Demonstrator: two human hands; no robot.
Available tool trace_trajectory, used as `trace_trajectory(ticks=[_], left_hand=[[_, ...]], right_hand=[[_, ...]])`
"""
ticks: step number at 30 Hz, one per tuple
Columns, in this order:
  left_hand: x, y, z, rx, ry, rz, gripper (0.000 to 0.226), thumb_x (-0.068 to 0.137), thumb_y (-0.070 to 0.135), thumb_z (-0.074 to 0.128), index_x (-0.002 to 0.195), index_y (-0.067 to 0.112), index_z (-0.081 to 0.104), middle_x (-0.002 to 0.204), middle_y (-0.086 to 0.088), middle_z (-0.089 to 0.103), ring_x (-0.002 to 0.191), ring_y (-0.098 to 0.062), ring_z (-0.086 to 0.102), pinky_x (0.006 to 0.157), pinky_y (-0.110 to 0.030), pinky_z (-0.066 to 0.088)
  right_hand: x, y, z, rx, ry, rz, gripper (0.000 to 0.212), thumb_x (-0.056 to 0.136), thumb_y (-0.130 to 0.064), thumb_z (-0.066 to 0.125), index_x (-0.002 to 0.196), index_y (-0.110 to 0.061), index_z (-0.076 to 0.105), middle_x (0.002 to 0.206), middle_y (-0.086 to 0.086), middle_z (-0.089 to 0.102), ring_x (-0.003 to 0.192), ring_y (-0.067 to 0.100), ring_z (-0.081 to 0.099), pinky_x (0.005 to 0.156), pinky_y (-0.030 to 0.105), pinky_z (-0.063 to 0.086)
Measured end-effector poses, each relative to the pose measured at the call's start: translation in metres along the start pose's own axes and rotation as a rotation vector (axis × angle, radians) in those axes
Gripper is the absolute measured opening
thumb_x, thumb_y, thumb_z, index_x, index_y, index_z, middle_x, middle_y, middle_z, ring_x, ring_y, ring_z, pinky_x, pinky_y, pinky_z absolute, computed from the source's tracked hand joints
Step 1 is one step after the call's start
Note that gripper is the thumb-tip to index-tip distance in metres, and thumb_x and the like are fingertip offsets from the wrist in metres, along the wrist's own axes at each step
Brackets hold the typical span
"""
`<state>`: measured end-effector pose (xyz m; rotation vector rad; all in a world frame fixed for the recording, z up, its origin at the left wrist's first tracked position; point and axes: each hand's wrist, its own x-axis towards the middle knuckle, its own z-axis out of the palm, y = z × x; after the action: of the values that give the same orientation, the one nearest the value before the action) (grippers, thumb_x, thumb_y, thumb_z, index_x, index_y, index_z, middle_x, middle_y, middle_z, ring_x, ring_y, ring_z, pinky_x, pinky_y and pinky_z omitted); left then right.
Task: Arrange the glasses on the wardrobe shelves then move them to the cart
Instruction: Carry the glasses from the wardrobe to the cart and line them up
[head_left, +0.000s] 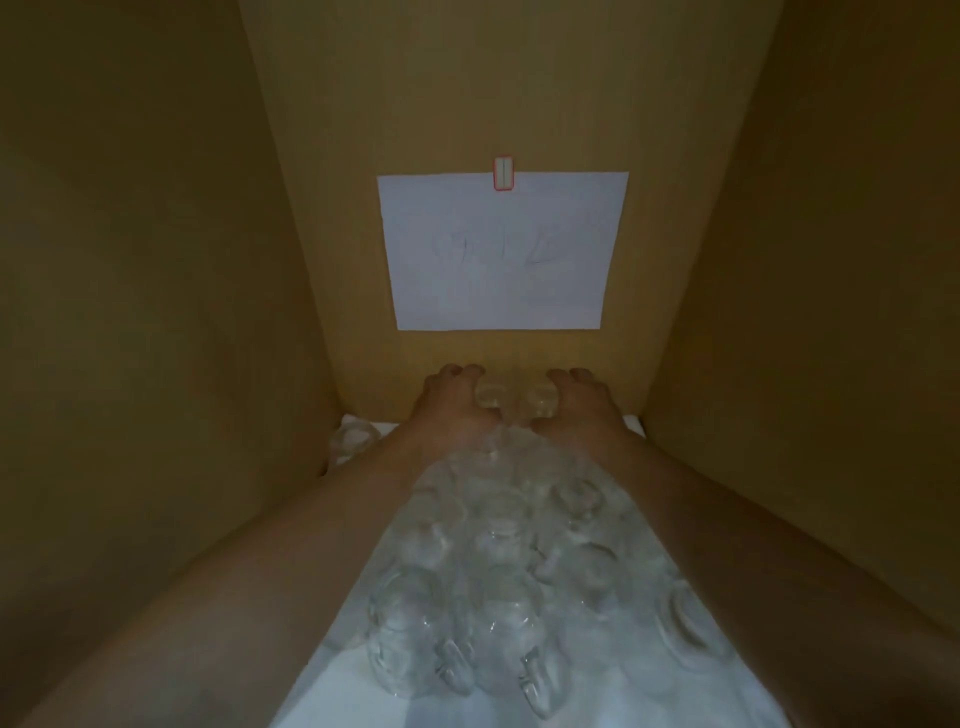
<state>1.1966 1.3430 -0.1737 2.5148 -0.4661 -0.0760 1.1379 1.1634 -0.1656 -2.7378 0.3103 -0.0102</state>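
I look into a dim wardrobe compartment. Several clear glasses (493, 561) stand packed in rows on a white-lined shelf (332, 675), running from the front to the back wall. Both my arms reach over them to the back. My left hand (449, 402) wraps a clear glass (491, 400) at the rear. Right beside it, my right hand (582, 402) wraps another clear glass (540, 400). The two held glasses stand side by side against the back wall. One more glass (353, 441) sits apart in the back left corner.
Brown wooden side walls (156, 312) close in on left and right. A white sheet of paper (498, 254) with faint writing hangs on the back wall under a red-edged clip (503, 173). Glasses fill the shelf between my forearms.
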Motion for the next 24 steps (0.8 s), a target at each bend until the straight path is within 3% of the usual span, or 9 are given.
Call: trace_trajectory(ticks=[10, 15, 16, 19, 24], left_hand=[[0.054, -0.007, 0.019, -0.006, -0.167, -0.011, 0.089, 0.078, 0.043, 0.082, 0.154, 0.020, 0.041, 0.153, -0.012, 0.041, 0.135, -0.031, 0.047, 0.104, -0.037, 0.049], [0.067, -0.009, 0.030, -0.144, -0.247, -0.061, 0.088, 0.079, 0.029, 0.085, 0.153, 0.015, 0.039, 0.147, -0.003, 0.052, 0.112, -0.014, 0.057, 0.071, -0.014, 0.048], [0.068, -0.010, 0.032, -0.189, -0.265, -0.080, 0.090, 0.079, 0.027, 0.086, 0.154, 0.015, 0.038, 0.147, -0.001, 0.052, 0.112, -0.013, 0.056, 0.071, -0.014, 0.047], [0.074, -0.009, 0.039, -0.222, -0.290, -0.103, 0.096, 0.074, 0.022, 0.090, 0.154, 0.013, 0.037, 0.146, -0.002, 0.052, 0.120, -0.020, 0.058, 0.083, -0.027, 0.053], [0.082, -0.014, 0.048, -0.180, -0.209, -0.076, 0.076, 0.062, 0.019, 0.094, 0.130, 0.014, 0.061, 0.122, 0.003, 0.065, 0.094, -0.015, 0.065, 0.076, -0.033, 0.060]], right_hand=[[0.045, -0.004, 0.012, -0.019, -0.066, 0.038, 0.083, 0.082, -0.047, 0.078, 0.150, -0.020, 0.038, 0.144, 0.013, 0.041, 0.130, 0.038, 0.047, 0.106, 0.047, 0.044], [0.057, -0.002, 0.021, -0.099, -0.151, 0.056, 0.090, 0.079, -0.038, 0.083, 0.153, -0.022, 0.034, 0.145, 0.013, 0.041, 0.131, 0.037, 0.047, 0.105, 0.047, 0.046], [0.059, -0.002, 0.023, -0.113, -0.160, 0.054, 0.091, 0.077, -0.037, 0.084, 0.153, -0.021, 0.035, 0.144, 0.014, 0.042, 0.130, 0.037, 0.048, 0.104, 0.047, 0.046], [0.064, 0.001, 0.027, -0.151, -0.135, 0.035, 0.091, 0.073, -0.036, 0.087, 0.149, -0.021, 0.039, 0.141, 0.012, 0.048, 0.128, 0.035, 0.052, 0.100, 0.045, 0.049], [0.069, 0.002, 0.030, -0.140, -0.125, 0.035, 0.092, 0.070, -0.036, 0.089, 0.148, -0.021, 0.042, 0.141, 0.010, 0.051, 0.127, 0.031, 0.054, 0.100, 0.043, 0.049]])
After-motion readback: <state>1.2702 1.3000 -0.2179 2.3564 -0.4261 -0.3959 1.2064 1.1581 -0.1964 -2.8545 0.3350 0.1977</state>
